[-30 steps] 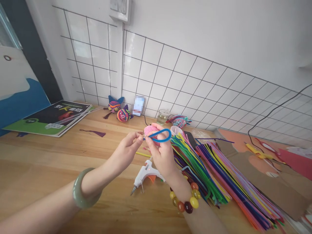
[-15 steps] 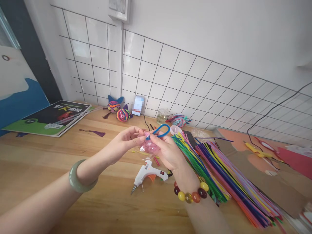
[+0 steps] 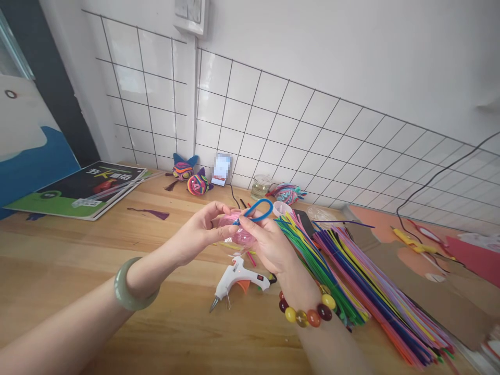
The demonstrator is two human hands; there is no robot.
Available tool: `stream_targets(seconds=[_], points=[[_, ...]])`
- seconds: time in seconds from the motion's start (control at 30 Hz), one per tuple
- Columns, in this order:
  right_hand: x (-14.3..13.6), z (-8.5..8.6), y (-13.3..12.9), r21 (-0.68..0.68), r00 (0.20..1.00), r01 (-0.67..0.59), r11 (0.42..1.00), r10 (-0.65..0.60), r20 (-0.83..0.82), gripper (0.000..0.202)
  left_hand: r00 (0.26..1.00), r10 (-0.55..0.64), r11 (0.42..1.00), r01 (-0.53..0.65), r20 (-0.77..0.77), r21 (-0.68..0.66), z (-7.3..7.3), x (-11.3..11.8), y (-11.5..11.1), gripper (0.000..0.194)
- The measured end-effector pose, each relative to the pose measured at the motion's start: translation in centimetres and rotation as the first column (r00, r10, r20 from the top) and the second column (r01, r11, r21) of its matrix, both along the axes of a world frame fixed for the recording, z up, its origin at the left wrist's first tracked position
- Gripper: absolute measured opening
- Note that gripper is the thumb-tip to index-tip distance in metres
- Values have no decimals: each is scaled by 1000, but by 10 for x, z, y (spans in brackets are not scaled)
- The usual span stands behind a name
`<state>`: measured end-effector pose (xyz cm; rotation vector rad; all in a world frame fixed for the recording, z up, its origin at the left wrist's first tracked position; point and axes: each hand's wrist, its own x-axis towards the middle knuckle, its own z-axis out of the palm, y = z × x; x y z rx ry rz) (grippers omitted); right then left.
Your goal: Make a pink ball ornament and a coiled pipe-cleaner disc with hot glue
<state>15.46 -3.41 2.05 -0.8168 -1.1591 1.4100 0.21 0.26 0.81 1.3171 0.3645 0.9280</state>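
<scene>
Between my hands is a clear ball with pink inside (image 3: pixel 242 237). A blue pipe cleaner (image 3: pixel 262 208) bent into a loop rises from its top. My left hand (image 3: pixel 205 223) is closed on the ball's left side, thumb and fingertips near the lower end of the loop. My right hand (image 3: pixel 269 242) grips the ball's right side, its thumb pressing at the base of the blue loop. Fingers hide part of the ball. Just below the hands, a white glue gun (image 3: pixel 238 278) lies on the table with its nozzle pointing toward me.
Bundles of coloured pipe cleaners (image 3: pixel 375 281) spread across the right side. Striped craft figures (image 3: pixel 198 182), a phone (image 3: pixel 221 169) and a glass jar (image 3: pixel 261 186) stand along the wall. A purple tassel (image 3: pixel 154 213) and a book (image 3: pixel 89 190) lie left; a yellow glue gun (image 3: pixel 412 242) lies far right.
My left hand has shifted slightly, its thumb a little lower against the ball. The ball has turned a little; my right hand stays nearly in place.
</scene>
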Motion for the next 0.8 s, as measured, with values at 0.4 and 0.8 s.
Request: stream_targets(seconds=[0.4, 0.8], points=[[0, 2, -2, 2, 1000, -14, 1000, 14, 21, 15, 997, -3, 999, 5, -77, 32, -1, -2, 0, 32], [2, 7, -8, 160, 965, 102, 982, -137, 223, 15, 996, 7, 1000, -9, -90, -28, 5, 2, -9, 32]])
